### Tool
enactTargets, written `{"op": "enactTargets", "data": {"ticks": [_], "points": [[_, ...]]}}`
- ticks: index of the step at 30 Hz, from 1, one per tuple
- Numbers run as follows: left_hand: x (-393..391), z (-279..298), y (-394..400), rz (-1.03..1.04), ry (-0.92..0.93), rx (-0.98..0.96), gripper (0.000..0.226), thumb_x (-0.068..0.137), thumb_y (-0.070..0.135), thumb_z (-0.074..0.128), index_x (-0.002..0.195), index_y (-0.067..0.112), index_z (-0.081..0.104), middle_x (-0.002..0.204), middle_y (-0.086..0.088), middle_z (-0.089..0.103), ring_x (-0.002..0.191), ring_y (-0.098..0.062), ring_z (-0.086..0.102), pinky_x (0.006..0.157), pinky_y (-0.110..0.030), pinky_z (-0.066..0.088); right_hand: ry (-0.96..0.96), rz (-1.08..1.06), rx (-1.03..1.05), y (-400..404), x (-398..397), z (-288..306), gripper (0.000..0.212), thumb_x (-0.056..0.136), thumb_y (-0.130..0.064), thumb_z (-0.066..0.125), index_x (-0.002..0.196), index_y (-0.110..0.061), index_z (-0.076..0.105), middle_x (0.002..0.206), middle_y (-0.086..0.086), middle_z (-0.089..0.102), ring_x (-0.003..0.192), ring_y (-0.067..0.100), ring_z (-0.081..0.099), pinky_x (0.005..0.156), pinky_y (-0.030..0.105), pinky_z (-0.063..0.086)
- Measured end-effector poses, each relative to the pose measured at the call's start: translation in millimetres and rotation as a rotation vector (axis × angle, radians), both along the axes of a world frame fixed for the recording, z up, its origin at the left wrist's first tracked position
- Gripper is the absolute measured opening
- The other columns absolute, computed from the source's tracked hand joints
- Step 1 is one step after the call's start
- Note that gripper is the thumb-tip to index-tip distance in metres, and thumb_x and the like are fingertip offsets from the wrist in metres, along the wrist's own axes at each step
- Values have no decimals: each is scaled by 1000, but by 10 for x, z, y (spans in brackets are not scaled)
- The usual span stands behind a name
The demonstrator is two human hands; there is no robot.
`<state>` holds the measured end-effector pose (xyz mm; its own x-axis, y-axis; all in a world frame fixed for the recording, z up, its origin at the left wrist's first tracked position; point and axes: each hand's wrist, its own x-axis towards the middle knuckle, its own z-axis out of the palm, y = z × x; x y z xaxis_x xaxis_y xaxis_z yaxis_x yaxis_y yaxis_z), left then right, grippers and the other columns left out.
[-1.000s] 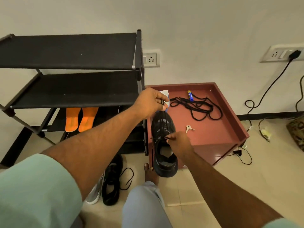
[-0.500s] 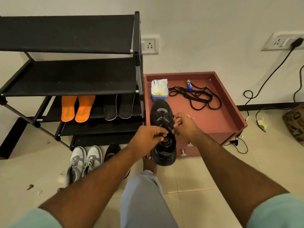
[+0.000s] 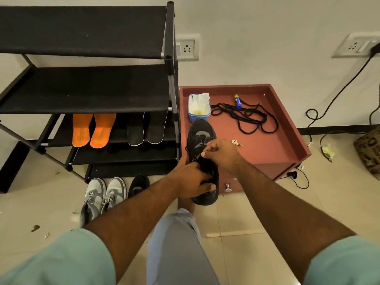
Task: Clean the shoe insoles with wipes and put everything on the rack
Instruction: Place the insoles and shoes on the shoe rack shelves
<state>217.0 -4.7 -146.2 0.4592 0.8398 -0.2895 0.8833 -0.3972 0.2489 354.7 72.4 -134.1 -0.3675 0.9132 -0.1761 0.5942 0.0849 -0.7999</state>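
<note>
- single head-worn wide-angle view, looking forward and down from above
- near the left hand (image 3: 191,179) and right hand (image 3: 222,154); shoe rack (image 3: 86,89) and wall beyond

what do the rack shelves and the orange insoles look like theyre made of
Rack shelves: apparently matte black fabric stretched between metal tubes; the surface shows no shine and dips slightly.
Orange insoles: probably foam or rubbery plastic, matte, with a moulded imprint near the heel; the exact material can't be told.
</note>
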Motion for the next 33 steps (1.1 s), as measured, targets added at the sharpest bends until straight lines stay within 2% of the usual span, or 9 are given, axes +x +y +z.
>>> {"op": "enactTargets", "data": {"ticks": [4,7,10,15,17,22,27,30,33], "points": [[-39,-104,-130,5,36,254,43,96,59,46,121,27,62,121,8,65,122,-16,49,113,-41,15,-3,-38,84,-38,41,-106,7,77,-6,70,76,-12,66,73,-1,66,70,13,61,69,28,54],[-45,-307,-311,311,-148,413,58,78,67,65,116,23,59,113,0,60,105,-21,55,96,-36,40,-17,-26,187,-83,93,-154,16,78,-6,69,87,-15,58,76,-2,62,70,10,57,64,21,49],[36,-406,-379,743,-507,297,94,59,59,85,135,30,37,126,0,41,109,-18,49,91,-33,51,-107,81,289,-197,146,-180,16,84,-10,66,99,-16,69,93,-1,69,84,12,61,77,20,51],[178,-351,-307,699,-725,129,124,64,31,91,151,48,4,141,3,27,130,-18,43,104,-43,49,-396,309,331,-276,238,-358,26,89,-13,55,108,-15,72,145,-1,44,134,23,32,110,30,23],[206,-298,-290,705,-832,103,123,66,20,90,150,53,5,139,4,31,128,-15,43,105,-42,48,-396,260,219,-281,243,-398,25,90,-22,54,104,-16,73,152,-2,33,137,24,29,111,33,26],[232,-265,-261,703,-902,30,105,75,13,84,153,40,18,114,13,54,106,1,52,96,-14,41,-427,183,235,-239,108,-326,19,91,-22,57,99,-12,71,149,-3,39,100,23,60,83,31,49],[187,-434,-324,629,-646,224,57,84,50,63,136,36,44,104,14,71,112,-13,60,106,-41,42,-485,254,407,-130,22,-347,19,87,-17,61,101,-24,50,156,-5,21,105,31,57,79,45,53],[165,-460,-369,818,-895,315,38,86,50,59,121,42,49,97,21,61,101,-11,60,90,-43,53,-575,308,488,-58,-12,-321,25,87,-13,59,109,-22,51,156,-2,19,113,30,50,80,44,53],[167,-459,-290,1186,-1003,384,60,80,33,79,129,34,45,114,14,45,104,-9,51,89,-32,53,-651,368,598,-7,-21,-296,24,87,-19,62,111,-22,57,156,1,19,117,27,45,81,41,52]]}}
